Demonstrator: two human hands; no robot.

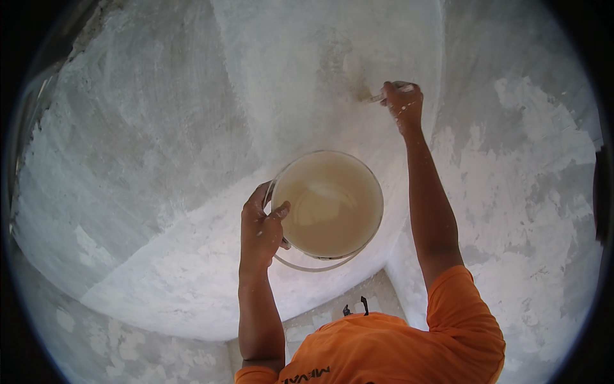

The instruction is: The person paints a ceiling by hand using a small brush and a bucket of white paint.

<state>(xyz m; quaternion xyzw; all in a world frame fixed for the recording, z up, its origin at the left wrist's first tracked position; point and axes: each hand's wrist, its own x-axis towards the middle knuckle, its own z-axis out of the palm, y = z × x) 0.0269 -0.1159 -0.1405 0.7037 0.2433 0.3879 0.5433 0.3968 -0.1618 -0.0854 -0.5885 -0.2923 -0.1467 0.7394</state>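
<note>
My left hand (261, 232) is closed on the side of a round bucket (382, 208), thumb over the rim and fingers around the outside. The bucket is held up off the floor, and a cloudy beige liquid (326, 205) shows inside it. A wire handle (316, 269) hangs below its near side. Up and to the right, my right hand (405, 107) grips a paintbrush (375, 98), its tip at a whitish wall (288, 83). Around the tip the surface has a damp yellowish patch. White specks dot both hands.
The wall carries uneven grey and white patches. Another patchy wall (531, 192) meets it on the right at a corner. Below the bucket, part of a grey floor (377, 291) shows. A dark object (602, 195) stands at the far right edge.
</note>
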